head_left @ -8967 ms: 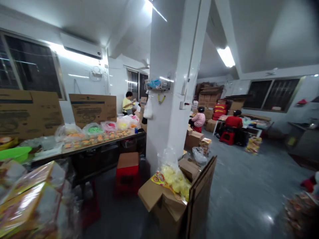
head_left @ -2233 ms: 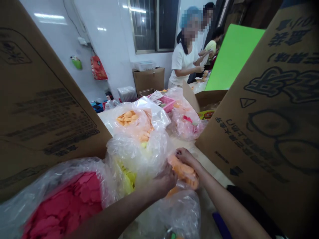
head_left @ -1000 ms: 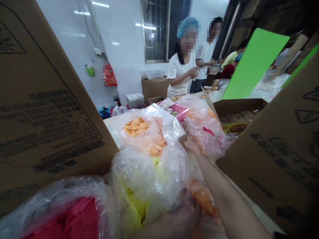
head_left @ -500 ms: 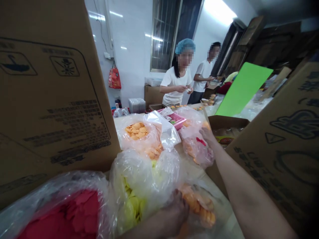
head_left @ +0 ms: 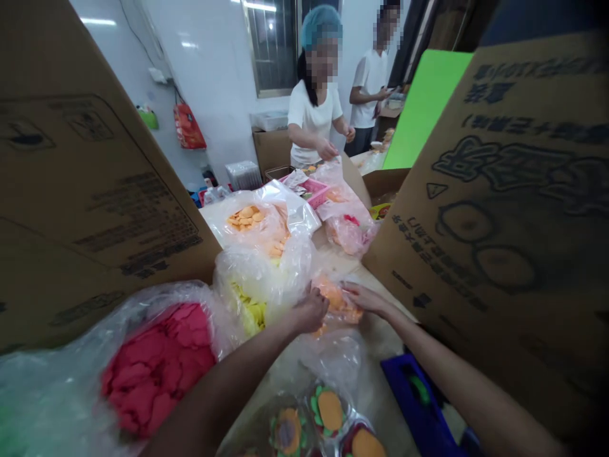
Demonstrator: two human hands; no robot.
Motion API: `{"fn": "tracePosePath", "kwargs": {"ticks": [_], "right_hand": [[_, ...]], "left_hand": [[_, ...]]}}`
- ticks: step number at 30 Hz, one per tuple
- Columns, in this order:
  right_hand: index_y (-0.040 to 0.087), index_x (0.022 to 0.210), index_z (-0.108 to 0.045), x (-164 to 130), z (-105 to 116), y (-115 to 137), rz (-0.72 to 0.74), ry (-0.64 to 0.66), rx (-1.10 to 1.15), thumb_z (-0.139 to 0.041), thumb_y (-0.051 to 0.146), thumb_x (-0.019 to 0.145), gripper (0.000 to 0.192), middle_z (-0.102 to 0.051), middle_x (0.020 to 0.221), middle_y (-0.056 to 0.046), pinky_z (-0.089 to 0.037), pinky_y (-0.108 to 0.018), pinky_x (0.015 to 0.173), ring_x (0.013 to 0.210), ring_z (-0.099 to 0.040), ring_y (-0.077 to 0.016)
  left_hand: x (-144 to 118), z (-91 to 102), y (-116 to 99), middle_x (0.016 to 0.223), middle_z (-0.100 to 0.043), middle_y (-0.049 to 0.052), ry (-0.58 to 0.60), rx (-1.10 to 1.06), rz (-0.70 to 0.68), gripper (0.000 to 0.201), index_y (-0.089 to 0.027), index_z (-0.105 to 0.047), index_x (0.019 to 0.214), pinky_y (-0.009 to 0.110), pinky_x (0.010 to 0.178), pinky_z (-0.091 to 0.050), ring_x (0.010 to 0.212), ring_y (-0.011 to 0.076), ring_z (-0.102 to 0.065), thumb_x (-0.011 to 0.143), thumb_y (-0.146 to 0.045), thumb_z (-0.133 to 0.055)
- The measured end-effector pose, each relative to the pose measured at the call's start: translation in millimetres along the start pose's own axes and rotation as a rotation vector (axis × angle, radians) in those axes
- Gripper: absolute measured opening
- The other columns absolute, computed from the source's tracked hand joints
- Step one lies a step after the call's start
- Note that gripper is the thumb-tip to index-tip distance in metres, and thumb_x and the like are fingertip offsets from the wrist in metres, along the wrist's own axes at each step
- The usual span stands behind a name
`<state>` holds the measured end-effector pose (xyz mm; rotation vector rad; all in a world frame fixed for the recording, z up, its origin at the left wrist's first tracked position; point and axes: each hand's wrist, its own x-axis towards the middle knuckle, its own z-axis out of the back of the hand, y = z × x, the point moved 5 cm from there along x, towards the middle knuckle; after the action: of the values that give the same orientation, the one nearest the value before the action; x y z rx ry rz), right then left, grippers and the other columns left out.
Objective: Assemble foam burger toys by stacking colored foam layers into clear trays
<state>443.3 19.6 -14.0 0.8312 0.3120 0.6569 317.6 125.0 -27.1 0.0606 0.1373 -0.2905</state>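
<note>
A clear plastic bag of orange pieces lies on the table between my two hands. My left hand is closed at the bag's left edge, its fingers curled on the plastic. From the right, my right hand reaches in with fingers stretched out against the bag's other side. A clear bag with yellow pieces stands just left of my left hand. Nearer to me, burger-shaped items with orange tops and green frilled edges sit in a clear tray, partly cut off by the frame.
Large cardboard boxes wall in the left and right. Red pieces fill an open bag at lower left. Farther back are more orange pieces and a pink basket. A blue object lies lower right. Two people stand beyond.
My right hand has come back from the far pink-tinted bag to the near bag of orange pieces. My left hand stays by that bag. The view has tipped down, showing the burger-shaped items.
</note>
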Motion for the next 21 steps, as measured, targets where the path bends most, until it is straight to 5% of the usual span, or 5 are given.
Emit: {"fn": "tracePosePath", "kwargs": {"ticks": [5,10,15,21], "right_hand": [[0.015,0.069,-0.062,-43,20,-10,-0.104,-0.135,0.074,-0.048,0.03,0.072,0.02,-0.064,0.069,-0.005,-0.044,-0.033,0.072,0.073,-0.058,-0.0196],[0.013,0.093,-0.062,-127,43,34,-0.051,-0.219,0.234,-0.047,0.039,0.072,0.037,-0.063,0.099,-0.013,-0.044,-0.035,0.08,0.093,-0.057,-0.024],[0.014,0.091,-0.063,-276,38,68,-0.069,-0.199,0.39,-0.045,0.045,0.075,0.039,-0.066,0.092,-0.012,-0.047,-0.033,0.075,0.085,-0.061,-0.0236],[0.017,0.078,-0.066,-494,-23,50,-0.461,-0.165,0.43,-0.047,0.043,0.071,0.033,-0.067,0.079,-0.007,-0.044,-0.031,0.07,0.078,-0.059,-0.0237]], "left_hand": [[3,24.7,-14,0.101,-0.058,0.02,0.066,0.032,0.107,0.052,-0.006,-0.059,0.097,0.055,0.101,-0.012,0.106,0.0332,-0.042,0.062,-0.045,-0.065],[-6,62.5,-57,0.102,-0.058,0.018,0.011,-0.005,0.218,0.029,-0.009,-0.062,0.094,0.054,0.101,-0.015,0.11,0.0308,-0.041,0.068,-0.019,-0.055],[-38,88.5,-116,0.085,-0.063,0.011,-0.052,-0.121,0.27,0.019,-0.012,-0.063,0.082,0.054,0.101,-0.017,0.099,0.0242,-0.051,0.071,-0.013,-0.048],[-109,97.1,-226,0.086,-0.065,0.006,-0.07,-0.306,0.062,0.03,-0.014,-0.063,0.077,0.044,0.103,-0.018,0.095,0.0177,-0.054,0.085,-0.027,-0.036]]}}
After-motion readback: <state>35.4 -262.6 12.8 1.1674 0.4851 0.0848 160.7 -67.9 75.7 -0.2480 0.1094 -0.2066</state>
